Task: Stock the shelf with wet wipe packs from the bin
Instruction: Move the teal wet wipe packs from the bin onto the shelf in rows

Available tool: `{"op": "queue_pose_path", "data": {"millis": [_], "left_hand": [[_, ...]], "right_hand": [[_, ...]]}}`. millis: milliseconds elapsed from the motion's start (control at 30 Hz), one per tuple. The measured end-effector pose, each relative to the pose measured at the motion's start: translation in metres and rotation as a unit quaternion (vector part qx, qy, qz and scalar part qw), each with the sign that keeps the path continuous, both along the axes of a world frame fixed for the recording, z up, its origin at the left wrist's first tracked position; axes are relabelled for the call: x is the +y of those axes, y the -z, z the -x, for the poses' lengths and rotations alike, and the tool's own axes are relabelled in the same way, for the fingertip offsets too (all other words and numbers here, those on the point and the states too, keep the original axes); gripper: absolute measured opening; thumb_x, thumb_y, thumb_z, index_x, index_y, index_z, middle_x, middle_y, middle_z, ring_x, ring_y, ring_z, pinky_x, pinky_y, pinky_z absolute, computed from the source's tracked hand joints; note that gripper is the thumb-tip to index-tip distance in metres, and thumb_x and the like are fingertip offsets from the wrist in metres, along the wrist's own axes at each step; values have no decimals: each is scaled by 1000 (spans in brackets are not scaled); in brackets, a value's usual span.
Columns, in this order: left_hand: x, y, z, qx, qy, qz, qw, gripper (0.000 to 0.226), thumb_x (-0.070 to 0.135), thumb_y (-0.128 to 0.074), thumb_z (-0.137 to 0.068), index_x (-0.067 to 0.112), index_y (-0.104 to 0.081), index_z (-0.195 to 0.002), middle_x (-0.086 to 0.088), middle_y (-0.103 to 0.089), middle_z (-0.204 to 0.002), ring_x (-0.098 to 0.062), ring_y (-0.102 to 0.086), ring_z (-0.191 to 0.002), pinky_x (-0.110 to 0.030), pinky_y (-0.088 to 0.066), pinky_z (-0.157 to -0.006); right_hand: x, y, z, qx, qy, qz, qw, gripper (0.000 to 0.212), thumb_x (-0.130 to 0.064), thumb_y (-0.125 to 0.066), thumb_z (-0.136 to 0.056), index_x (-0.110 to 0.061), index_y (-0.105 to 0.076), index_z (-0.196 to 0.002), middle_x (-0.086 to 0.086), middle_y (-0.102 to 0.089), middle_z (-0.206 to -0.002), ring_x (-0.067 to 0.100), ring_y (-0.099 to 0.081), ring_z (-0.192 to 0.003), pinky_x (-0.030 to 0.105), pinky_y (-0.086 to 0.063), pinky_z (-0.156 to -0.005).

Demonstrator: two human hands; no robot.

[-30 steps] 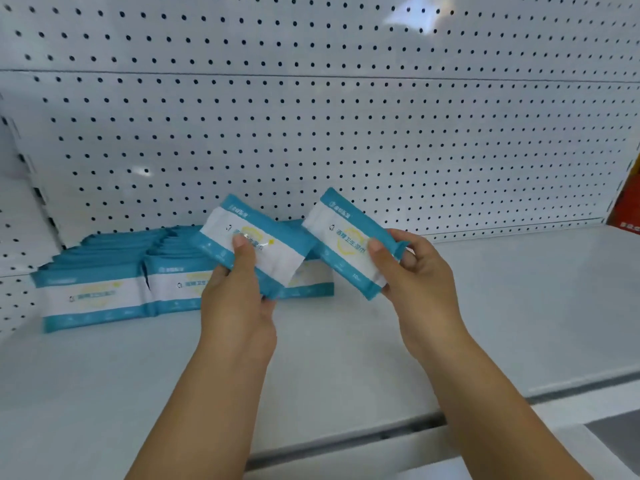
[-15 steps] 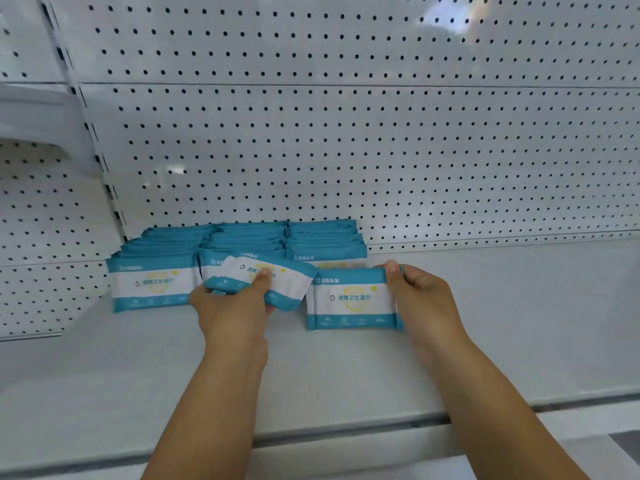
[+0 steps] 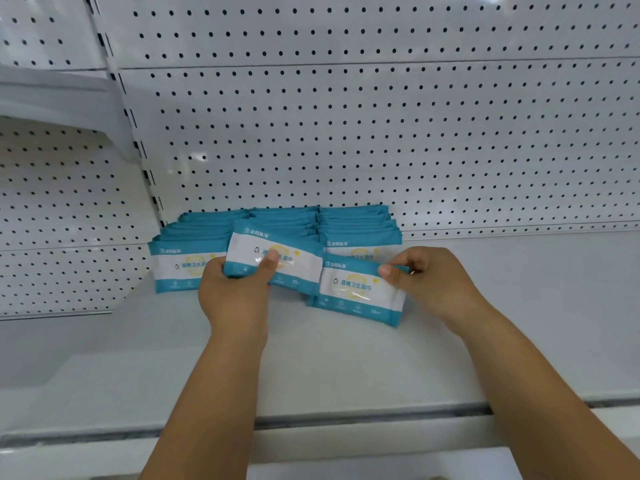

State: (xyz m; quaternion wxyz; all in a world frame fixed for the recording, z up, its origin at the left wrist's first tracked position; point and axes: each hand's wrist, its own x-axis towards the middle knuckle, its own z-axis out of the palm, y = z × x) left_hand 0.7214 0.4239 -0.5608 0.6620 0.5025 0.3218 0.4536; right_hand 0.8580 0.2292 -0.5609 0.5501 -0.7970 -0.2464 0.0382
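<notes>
Three rows of teal-and-white wet wipe packs (image 3: 360, 225) lean against the pegboard at the back of the white shelf (image 3: 346, 362). My left hand (image 3: 232, 296) grips one pack (image 3: 298, 261) by its lower left corner, thumb on its face, held in front of the middle row. My right hand (image 3: 429, 282) pinches the top right corner of a second pack (image 3: 356, 292), which tilts at the front of the right row with its bottom edge on or close to the shelf. The bin is out of sight.
A white pegboard wall (image 3: 381, 133) backs the shelf. An upright post (image 3: 138, 150) separates a neighbouring bay on the left, where another shelf (image 3: 52, 95) juts out higher up. The shelf's front lip (image 3: 346, 420) runs across below my forearms.
Both packs were carried from mid-air toward the rows. The right pack came down at the front of the right row and now tilts; the left pack has shifted toward the middle row.
</notes>
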Motion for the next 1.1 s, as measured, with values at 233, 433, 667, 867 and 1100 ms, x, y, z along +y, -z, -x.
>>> {"op": "queue_pose_path", "data": {"millis": [233, 433, 667, 867, 1100], "left_hand": [[9, 11, 1, 58, 5, -43, 997, 36, 21, -88, -73, 20, -60, -95, 4, -69, -99, -13, -69, -91, -36, -60, -82], [13, 17, 1, 312, -58, -261, 912, 61, 49, -84, -73, 9, -59, -111, -8, -60, -111, -28, -56, -105, -33, -46, -78], [5, 12, -11, 421, -118, -319, 841, 72, 57, -74, -80, 11, -52, -132, -15, -48, -131, -34, -47, -125, -45, -47, -92], [6, 17, -10, 372, -95, -276, 881, 68, 49, -76, -81, 2, -50, -122, -17, -52, -125, -35, -58, -109, -41, -47, -82], [2, 16, -13, 336, -93, -279, 895, 81, 41, -83, -77, -1, -39, -130, -19, -49, -131, -36, -52, -119, -42, -47, -93]], "right_hand": [[6, -3, -14, -128, 96, -28, 987, 11, -21, -80, -85, -20, -71, -78, -5, -63, -79, 4, -54, -65, 26, -53, -69], [7, -5, -15, -125, 83, 19, 988, 24, -24, -86, -79, -22, -64, -90, -12, -58, -83, 9, -57, -70, 9, -45, -55], [15, 1, -23, -138, 85, 26, 986, 34, -17, -84, -80, -20, -62, -106, -11, -56, -89, 13, -55, -72, 17, -43, -59], [19, 9, -24, -155, 115, 23, 981, 46, -24, -84, -80, -18, -59, -118, -3, -56, -100, 19, -55, -88, 25, -42, -72], [19, 12, -20, -169, 128, 50, 976, 54, -32, -81, -82, -17, -54, -127, 2, -59, -117, 22, -58, -97, 31, -45, -77]]}}
